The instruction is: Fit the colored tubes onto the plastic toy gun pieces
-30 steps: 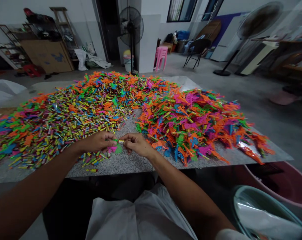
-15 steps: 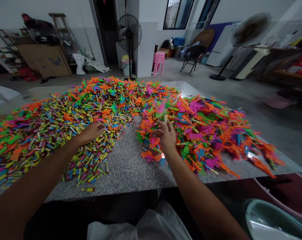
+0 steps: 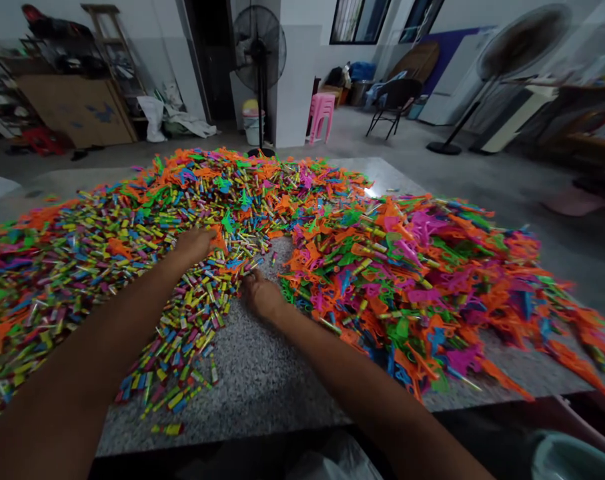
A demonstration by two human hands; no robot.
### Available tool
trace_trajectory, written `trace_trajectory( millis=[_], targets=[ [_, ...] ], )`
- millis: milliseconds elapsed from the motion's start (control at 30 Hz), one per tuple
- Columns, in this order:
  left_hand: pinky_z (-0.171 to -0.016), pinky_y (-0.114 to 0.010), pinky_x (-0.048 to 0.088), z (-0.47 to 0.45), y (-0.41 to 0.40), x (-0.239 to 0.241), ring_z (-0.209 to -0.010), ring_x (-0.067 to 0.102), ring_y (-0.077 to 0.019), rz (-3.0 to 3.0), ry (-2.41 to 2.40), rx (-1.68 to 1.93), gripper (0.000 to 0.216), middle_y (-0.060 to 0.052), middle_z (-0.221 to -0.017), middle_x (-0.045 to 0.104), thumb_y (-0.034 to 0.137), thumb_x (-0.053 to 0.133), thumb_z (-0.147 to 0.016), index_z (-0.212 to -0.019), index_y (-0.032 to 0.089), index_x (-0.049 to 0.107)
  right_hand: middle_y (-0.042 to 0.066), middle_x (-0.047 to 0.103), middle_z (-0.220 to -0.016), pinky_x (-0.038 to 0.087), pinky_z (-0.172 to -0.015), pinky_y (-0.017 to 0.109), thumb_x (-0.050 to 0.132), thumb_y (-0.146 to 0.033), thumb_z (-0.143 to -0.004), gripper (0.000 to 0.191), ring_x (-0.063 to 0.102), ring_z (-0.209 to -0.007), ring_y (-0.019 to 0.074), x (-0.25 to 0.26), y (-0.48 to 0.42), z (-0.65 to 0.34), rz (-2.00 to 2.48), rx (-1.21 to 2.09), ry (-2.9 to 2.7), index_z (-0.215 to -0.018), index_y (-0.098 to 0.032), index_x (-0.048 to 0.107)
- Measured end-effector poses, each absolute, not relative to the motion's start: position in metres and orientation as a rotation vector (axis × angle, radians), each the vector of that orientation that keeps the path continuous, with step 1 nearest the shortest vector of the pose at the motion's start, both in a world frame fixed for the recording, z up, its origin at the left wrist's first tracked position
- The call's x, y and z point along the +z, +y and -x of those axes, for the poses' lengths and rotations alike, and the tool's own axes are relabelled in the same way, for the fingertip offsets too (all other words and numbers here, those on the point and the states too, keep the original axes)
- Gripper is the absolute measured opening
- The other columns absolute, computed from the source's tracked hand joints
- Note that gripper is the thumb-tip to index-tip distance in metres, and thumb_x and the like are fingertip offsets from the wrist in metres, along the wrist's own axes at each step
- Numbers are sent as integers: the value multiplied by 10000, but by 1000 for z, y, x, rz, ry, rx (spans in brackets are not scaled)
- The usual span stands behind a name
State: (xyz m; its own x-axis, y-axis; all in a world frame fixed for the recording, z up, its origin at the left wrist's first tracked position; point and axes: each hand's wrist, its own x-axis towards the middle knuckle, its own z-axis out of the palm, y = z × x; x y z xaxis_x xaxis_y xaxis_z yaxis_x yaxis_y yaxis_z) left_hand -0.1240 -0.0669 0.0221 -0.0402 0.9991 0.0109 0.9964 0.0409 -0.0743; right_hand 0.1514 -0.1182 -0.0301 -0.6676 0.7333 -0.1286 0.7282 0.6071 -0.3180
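My left hand (image 3: 196, 245) reaches over the left heap of small coloured tubes (image 3: 182, 313). Its fingers are closed on an orange plastic piece (image 3: 219, 239), whose exact kind is unclear. At the right edge of that heap, my right hand (image 3: 263, 297) is low over the stone tabletop (image 3: 262, 373). Its fingers are bent together by the tubes, and whatever they hold is too small and blurred to make out. To the right of this hand lies a second heap of bright plastic pieces (image 3: 422, 293), orange, pink, green and blue, with tubes among them.
Loose tubes (image 3: 168, 429) lie near the table's front edge. Below the right front corner stands a pale green basin (image 3: 557, 453). Beyond the table are a standing fan (image 3: 259, 50), pink stools (image 3: 322, 115), a black chair (image 3: 395, 103) and another fan (image 3: 525, 43).
My right hand has left the right heap, where it held a blurred green and pink piece, and moved left to the tubes. My left hand now holds the orange piece. The view has shifted.
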Motion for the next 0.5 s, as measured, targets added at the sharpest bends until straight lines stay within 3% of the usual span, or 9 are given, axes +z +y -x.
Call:
trace_trajectory(
  millis=[100,233,333,400,500],
  targets=[
    [-847,-351,454,128,-84,20,-1010,672,-306,2167,-2201,-228,173,-127,-996,734,381,614,-911,-877,226,683,233,478,-1604,611,-785,335,411,-216,-1059,413,762,-995,250,-34,-113,-145,1200,472,-2868,-1434,-176,579],
    [-700,-309,427,130,-125,25,-744,598,-219,1953,-2498,-790,209,-34,-763,625,421,645,-826,-759,234,577,230,622,-1431,597,-823,352,438,-221,-1055,348,751,-1013,267,-39,-124,-155,1195,529,-2807,-1346,-157,618],
    [-625,-289,436,117,-168,31,-630,546,-173,1849,-2747,-1428,257,23,-679,523,437,675,-762,-740,236,516,208,725,-1226,567,-829,338,467,-244,-1054,280,740,-975,259,-38,-139,-168,1268,614,-2690,-1254,-126,625],
    [-611,-282,477,99,-197,34,-616,547,-152,1844,-2807,-1865,297,42,-701,515,428,717,-726,-761,236,494,138,759,-1057,544,-796,312,468,-300,-1066,260,723,-890,226,-33,-150,-175,1248,788,-2469,-1217,-144,612],
    [-555,-261,479,63,-236,38,-588,553,-134,1876,-2883,-2128,321,50,-737,568,419,770,-732,-846,228,538,42,722,-926,505,-731,268,527,-373,-1022,218,661,-804,174,-16,-169,-183,1021,1149,-1961,-1082,-185,619]
  ],
)
